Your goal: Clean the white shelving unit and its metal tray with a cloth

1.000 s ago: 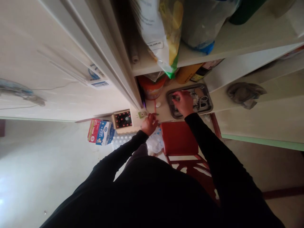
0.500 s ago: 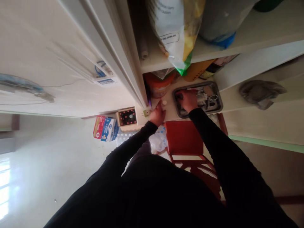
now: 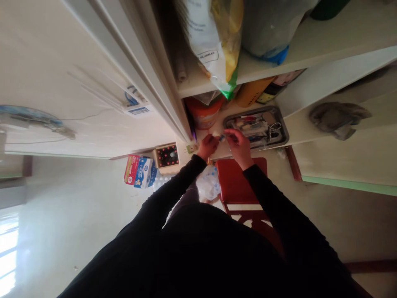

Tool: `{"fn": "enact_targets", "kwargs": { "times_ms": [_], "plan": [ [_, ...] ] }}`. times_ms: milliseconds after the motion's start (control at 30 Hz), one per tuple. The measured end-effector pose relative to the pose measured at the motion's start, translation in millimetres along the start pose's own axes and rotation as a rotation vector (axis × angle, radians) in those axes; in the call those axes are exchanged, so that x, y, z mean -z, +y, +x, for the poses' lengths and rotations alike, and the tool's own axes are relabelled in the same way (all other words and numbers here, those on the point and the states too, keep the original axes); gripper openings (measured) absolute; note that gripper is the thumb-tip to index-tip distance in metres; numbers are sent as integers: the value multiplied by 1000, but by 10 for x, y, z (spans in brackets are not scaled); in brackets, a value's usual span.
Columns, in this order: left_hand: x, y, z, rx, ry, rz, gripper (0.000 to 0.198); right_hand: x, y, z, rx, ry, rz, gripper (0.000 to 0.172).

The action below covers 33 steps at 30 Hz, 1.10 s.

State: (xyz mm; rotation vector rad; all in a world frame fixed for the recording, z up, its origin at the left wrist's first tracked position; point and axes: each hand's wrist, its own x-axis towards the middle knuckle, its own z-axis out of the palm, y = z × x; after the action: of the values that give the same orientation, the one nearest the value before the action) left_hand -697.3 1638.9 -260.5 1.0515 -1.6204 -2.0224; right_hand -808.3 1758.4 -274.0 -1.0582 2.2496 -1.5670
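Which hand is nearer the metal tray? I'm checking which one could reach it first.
The right hand is nearer, right at the near edge of the metal tray. The left hand is farther away, off the tray, on the right hand's far side.

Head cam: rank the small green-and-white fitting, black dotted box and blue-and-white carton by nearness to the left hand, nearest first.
From the left hand:
1. Small green-and-white fitting: just beside the hand, toward the box.
2. Black dotted box: farther out on the same side.
3. Blue-and-white carton: farthest, beyond the box.
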Motion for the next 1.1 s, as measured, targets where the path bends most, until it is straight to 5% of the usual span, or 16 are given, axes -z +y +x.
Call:
{"fn": "enact_targets", "kwargs": {
  "times_ms": [233, 400, 733, 933, 1100],
  "plan": [
    [28, 71, -166, 79, -228, -204, 42, 28, -123, -272, -62, 14, 170, 38],
    [144, -136, -148, -163, 2, 40, 35, -23, 26, -341, -93, 19, 97, 34],
    [922, -646, -559, -583, 259, 423, 29, -425, 85, -346, -56, -241, -355, 38],
    [1056, -743, -709, -591, 231, 488, 25, -493, 13, -259, 0, -308, -474, 20],
    [943, -753, -800, -441, 175, 485, 22, -247, 78, -133, 4, -182, -378, 19]
  ]
}}
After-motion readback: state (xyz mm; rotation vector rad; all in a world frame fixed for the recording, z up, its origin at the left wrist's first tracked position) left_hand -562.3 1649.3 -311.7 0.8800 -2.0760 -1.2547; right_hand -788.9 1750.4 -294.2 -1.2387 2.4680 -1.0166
